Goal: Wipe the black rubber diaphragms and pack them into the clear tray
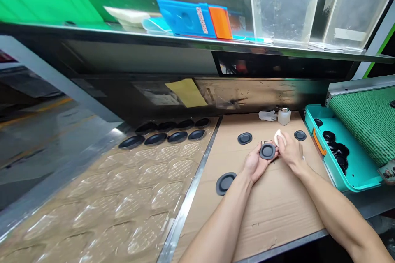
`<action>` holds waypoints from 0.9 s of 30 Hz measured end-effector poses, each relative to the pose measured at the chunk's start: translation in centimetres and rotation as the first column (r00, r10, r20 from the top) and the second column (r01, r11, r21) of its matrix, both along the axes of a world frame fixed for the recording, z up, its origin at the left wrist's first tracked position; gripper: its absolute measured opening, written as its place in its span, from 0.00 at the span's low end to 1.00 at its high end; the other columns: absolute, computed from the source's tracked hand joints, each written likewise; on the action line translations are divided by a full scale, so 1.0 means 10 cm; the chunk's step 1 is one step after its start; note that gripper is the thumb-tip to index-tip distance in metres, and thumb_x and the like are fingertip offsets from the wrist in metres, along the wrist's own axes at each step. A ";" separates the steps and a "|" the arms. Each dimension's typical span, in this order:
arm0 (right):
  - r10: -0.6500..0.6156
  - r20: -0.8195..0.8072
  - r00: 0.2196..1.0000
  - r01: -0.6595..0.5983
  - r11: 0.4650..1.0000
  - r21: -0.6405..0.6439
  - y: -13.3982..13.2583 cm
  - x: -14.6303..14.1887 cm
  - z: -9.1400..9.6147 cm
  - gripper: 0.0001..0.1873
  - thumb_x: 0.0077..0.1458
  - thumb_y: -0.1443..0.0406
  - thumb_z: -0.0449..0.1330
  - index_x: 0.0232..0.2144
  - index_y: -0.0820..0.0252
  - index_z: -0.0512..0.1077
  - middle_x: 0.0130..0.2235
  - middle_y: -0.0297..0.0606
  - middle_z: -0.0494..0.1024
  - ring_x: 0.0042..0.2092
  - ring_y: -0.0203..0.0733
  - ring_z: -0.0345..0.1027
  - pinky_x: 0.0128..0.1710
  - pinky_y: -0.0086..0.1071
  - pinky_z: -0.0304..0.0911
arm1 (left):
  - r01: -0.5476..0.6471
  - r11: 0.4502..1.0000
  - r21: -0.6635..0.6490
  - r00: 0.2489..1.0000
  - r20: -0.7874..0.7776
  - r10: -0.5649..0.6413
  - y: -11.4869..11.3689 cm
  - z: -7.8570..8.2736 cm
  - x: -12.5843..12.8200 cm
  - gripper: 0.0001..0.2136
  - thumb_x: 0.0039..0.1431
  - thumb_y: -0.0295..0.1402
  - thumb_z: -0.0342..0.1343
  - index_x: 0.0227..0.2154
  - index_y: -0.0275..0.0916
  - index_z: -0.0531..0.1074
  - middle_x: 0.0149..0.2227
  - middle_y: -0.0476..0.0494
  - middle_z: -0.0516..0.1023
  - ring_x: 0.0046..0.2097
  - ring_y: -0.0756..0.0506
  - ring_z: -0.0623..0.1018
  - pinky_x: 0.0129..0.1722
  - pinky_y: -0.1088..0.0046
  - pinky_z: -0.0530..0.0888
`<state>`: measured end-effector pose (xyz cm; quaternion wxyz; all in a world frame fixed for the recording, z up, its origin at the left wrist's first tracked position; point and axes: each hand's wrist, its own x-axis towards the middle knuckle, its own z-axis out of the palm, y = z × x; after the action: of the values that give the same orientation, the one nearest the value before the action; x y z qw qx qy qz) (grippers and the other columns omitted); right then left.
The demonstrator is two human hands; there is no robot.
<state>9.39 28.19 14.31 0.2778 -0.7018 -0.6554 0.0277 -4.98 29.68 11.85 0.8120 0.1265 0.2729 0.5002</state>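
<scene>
My left hand (254,163) cups a round black rubber disc (267,151) over the cardboard work surface (271,205). My right hand (288,150) is closed on a small white wad (278,136) and presses it against the disc's right edge. Three more black discs lie on the cardboard: one at the back (245,138), one at the back right (300,135), one at the front left (224,183).
A clear moulded tray (132,197) on the left holds two rows of black discs (168,136) at its far end. A teal bin (354,168) with several discs stands at right, below a green conveyor belt (364,119). A small white bottle (284,116) stands behind.
</scene>
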 end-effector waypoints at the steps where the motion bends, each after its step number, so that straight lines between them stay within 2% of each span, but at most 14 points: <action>1: -0.027 -0.054 0.998 0.029 0.998 0.053 0.02 0.06 0.01 0.23 0.68 0.54 0.49 0.59 0.51 0.71 0.45 0.44 0.83 0.44 0.50 0.78 0.43 0.38 0.68 | 0.005 1.000 -0.013 1.000 0.018 -0.005 -0.01 0.02 -0.01 0.18 0.72 0.39 0.42 0.45 0.31 0.73 0.49 0.25 0.79 0.49 0.37 0.81 0.46 0.57 0.80; 3: -0.034 -0.143 0.989 0.055 0.987 0.151 0.05 0.17 0.02 0.23 0.68 0.54 0.49 0.58 0.54 0.72 0.48 0.45 0.82 0.48 0.50 0.77 0.47 0.38 0.68 | 0.001 1.000 -0.030 0.997 0.074 0.002 -0.03 0.06 -0.05 0.18 0.71 0.39 0.42 0.48 0.32 0.72 0.50 0.25 0.78 0.50 0.35 0.81 0.45 0.55 0.80; 5: -0.028 -0.202 0.979 0.069 0.978 0.199 0.07 0.26 0.01 0.23 0.68 0.53 0.49 0.57 0.55 0.72 0.49 0.45 0.81 0.49 0.50 0.76 0.48 0.38 0.68 | -0.016 0.999 -0.029 0.991 0.132 0.020 -0.05 0.11 -0.08 0.18 0.69 0.36 0.42 0.52 0.33 0.71 0.52 0.25 0.78 0.52 0.35 0.81 0.46 0.54 0.79; 8: -0.041 -0.259 0.965 0.093 0.976 0.195 0.09 0.35 -0.01 0.23 0.67 0.53 0.48 0.56 0.56 0.72 0.50 0.46 0.81 0.51 0.51 0.75 0.50 0.39 0.67 | -0.006 0.999 -0.031 0.986 0.167 0.011 -0.08 0.18 -0.13 0.20 0.67 0.31 0.42 0.58 0.33 0.68 0.54 0.27 0.77 0.55 0.35 0.79 0.50 0.53 0.78; 11: -0.031 -0.279 0.960 0.081 0.982 0.171 0.13 0.38 -0.04 0.26 0.68 0.53 0.47 0.60 0.60 0.67 0.53 0.49 0.79 0.54 0.53 0.73 0.51 0.41 0.66 | 0.026 1.000 -0.012 0.984 0.176 -0.023 -0.10 0.23 -0.15 0.19 0.71 0.34 0.43 0.58 0.32 0.69 0.55 0.27 0.76 0.56 0.35 0.79 0.51 0.57 0.79; 14: 0.091 -0.164 0.982 -0.076 0.993 0.095 0.14 0.40 -0.04 0.29 0.66 0.54 0.51 0.65 0.60 0.61 0.53 0.50 0.78 0.52 0.54 0.72 0.50 0.42 0.66 | 0.052 0.999 -0.017 0.980 0.194 -0.048 -0.11 0.25 -0.15 0.23 0.73 0.44 0.42 0.53 0.30 0.72 0.52 0.26 0.78 0.49 0.39 0.82 0.42 0.69 0.82; 16: 0.121 0.007 0.993 -0.121 0.992 0.043 0.11 0.42 -0.01 0.26 0.64 0.55 0.54 0.60 0.59 0.67 0.49 0.50 0.79 0.51 0.56 0.70 0.50 0.45 0.64 | 0.086 0.995 -0.047 0.978 0.193 -0.076 -0.11 0.25 -0.16 0.28 0.72 0.50 0.40 0.47 0.28 0.74 0.46 0.25 0.80 0.41 0.43 0.84 0.34 0.77 0.81; 18: 0.054 0.183 0.982 -0.062 0.997 0.040 0.06 0.43 0.06 0.20 0.64 0.55 0.54 0.51 0.61 0.74 0.46 0.53 0.78 0.51 0.59 0.68 0.50 0.48 0.63 | 0.108 0.992 -0.069 0.977 0.192 -0.093 -0.10 0.24 -0.16 0.31 0.71 0.53 0.39 0.44 0.26 0.74 0.42 0.26 0.80 0.34 0.47 0.83 0.29 0.80 0.79; 21: -0.074 0.319 0.945 0.061 0.997 0.050 -0.04 0.45 0.21 0.21 0.66 0.51 0.53 0.41 0.63 0.76 0.45 0.59 0.76 0.51 0.63 0.67 0.46 0.49 0.63 | 0.096 0.992 -0.081 0.977 0.197 -0.078 -0.09 0.25 -0.16 0.33 0.70 0.54 0.38 0.43 0.25 0.74 0.40 0.27 0.81 0.31 0.49 0.81 0.28 0.82 0.79; 22: -0.084 0.334 0.939 0.084 0.996 0.013 -0.07 0.45 0.25 0.22 0.65 0.50 0.54 0.41 0.63 0.75 0.44 0.59 0.76 0.50 0.63 0.68 0.44 0.48 0.64 | 0.088 0.993 -0.084 0.978 0.194 -0.070 -0.09 0.25 -0.16 0.33 0.70 0.54 0.38 0.42 0.26 0.74 0.40 0.27 0.81 0.31 0.49 0.81 0.28 0.82 0.79; 24: -0.051 0.355 0.933 0.110 0.983 -0.147 -0.10 0.46 0.30 0.22 0.62 0.49 0.57 0.43 0.63 0.75 0.42 0.58 0.77 0.46 0.63 0.71 0.41 0.47 0.64 | 0.076 0.993 -0.090 0.982 0.180 -0.059 -0.09 0.26 -0.16 0.33 0.70 0.54 0.38 0.42 0.26 0.74 0.39 0.29 0.81 0.31 0.48 0.81 0.28 0.81 0.79; 26: 0.015 0.366 0.930 0.111 0.941 -0.320 -0.08 0.49 0.30 0.19 0.61 0.54 0.59 0.43 0.64 0.75 0.39 0.56 0.78 0.43 0.61 0.74 0.39 0.44 0.64 | 0.063 0.994 -0.084 0.986 0.157 -0.049 -0.09 0.26 -0.16 0.32 0.70 0.54 0.38 0.43 0.26 0.74 0.37 0.29 0.80 0.32 0.47 0.81 0.29 0.78 0.79; 27: 0.045 0.358 0.933 0.097 0.925 -0.368 -0.06 0.50 0.30 0.16 0.62 0.56 0.59 0.43 0.64 0.75 0.38 0.55 0.79 0.42 0.59 0.75 0.39 0.43 0.63 | 0.056 0.996 -0.074 0.989 0.141 -0.045 -0.09 0.25 -0.16 0.31 0.71 0.53 0.38 0.43 0.26 0.74 0.37 0.29 0.80 0.32 0.46 0.81 0.31 0.76 0.80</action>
<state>14.38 27.58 17.27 0.0123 -0.7441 -0.6677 0.0212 -6.54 28.78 14.34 0.8458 0.0662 0.2316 0.4761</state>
